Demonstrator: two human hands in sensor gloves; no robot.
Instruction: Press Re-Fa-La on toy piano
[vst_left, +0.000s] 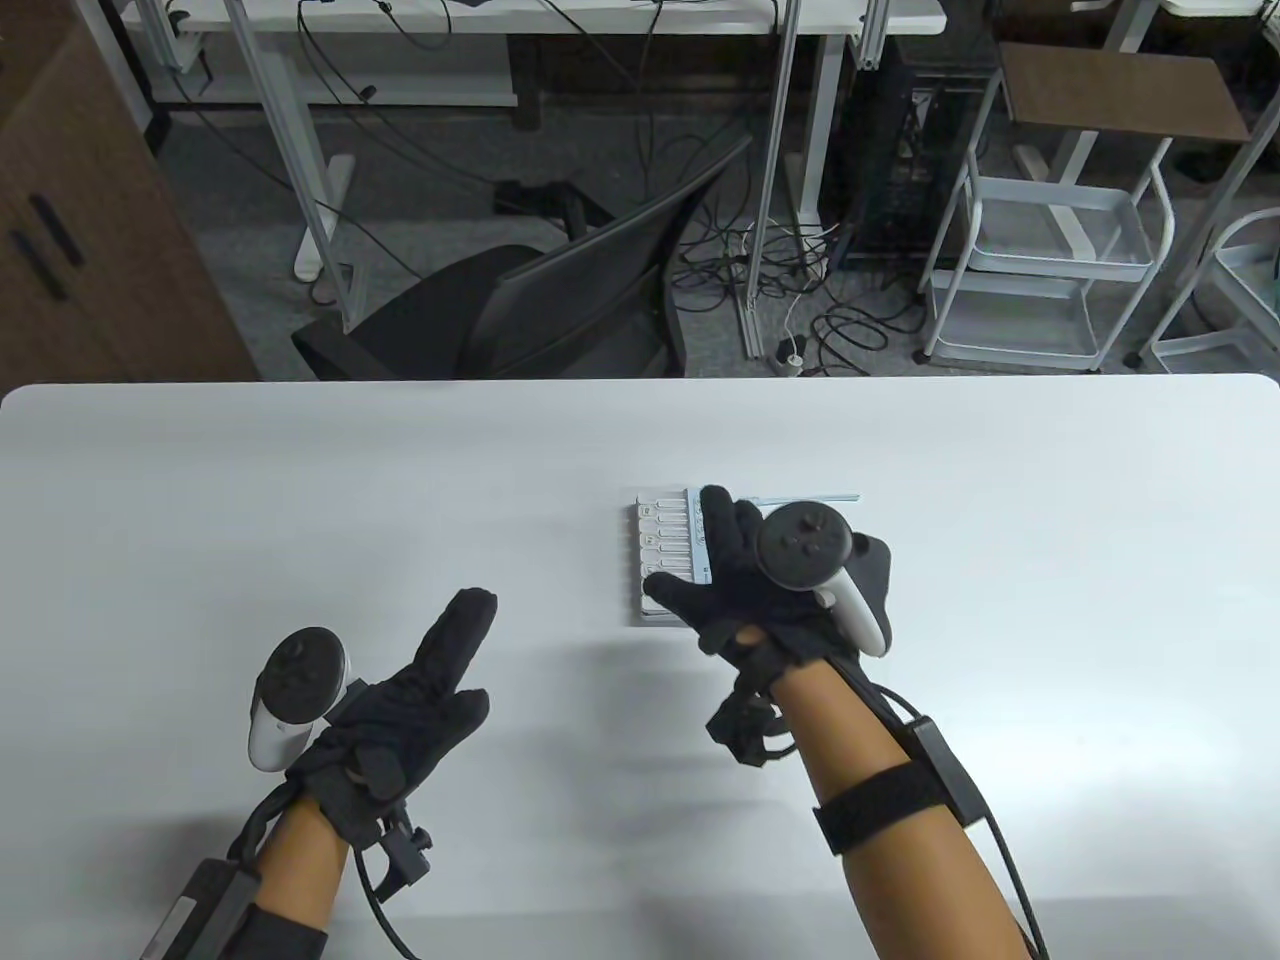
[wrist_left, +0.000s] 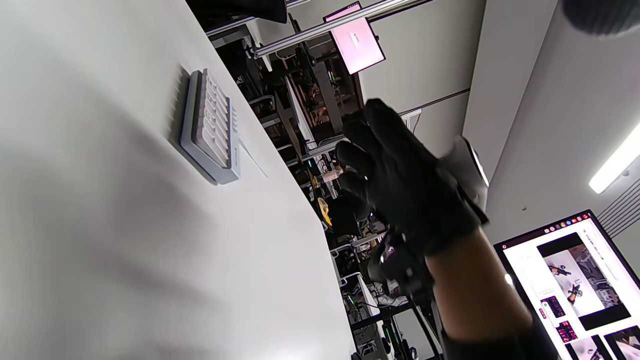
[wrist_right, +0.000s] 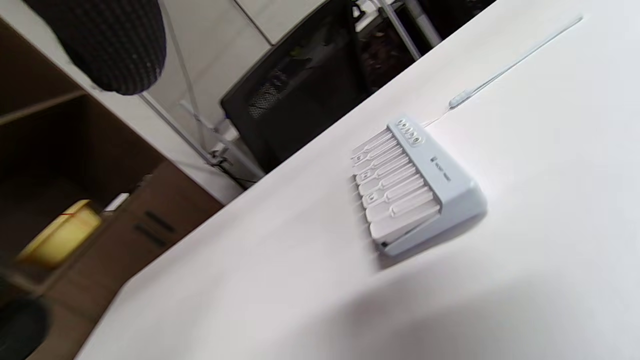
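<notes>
My right hand (vst_left: 775, 585) hovers spread over the toy piano (vst_left: 668, 560), gripping nothing and hiding its right half. The pale, matte plastic keyboard lies mid-table (vst_left: 300, 470), thin cord (wrist_right: 505, 70) trailing. My left hand (vst_left: 410, 690) floats open, empty.

Bare table (vst_left: 300, 480) around toy piano (vst_left: 665, 545); right hand (vst_left: 770, 590) above

Toy piano (wrist_right: 415, 187) pale grey-blue body, white keys. Table (vst_left: 300, 500) plain white. Both gloves black: left hand (vst_left: 400, 690), right hand (vst_left: 770, 590). Trackers dark grey on top with white handles. Chair (vst_left: 560, 300) black.
</notes>
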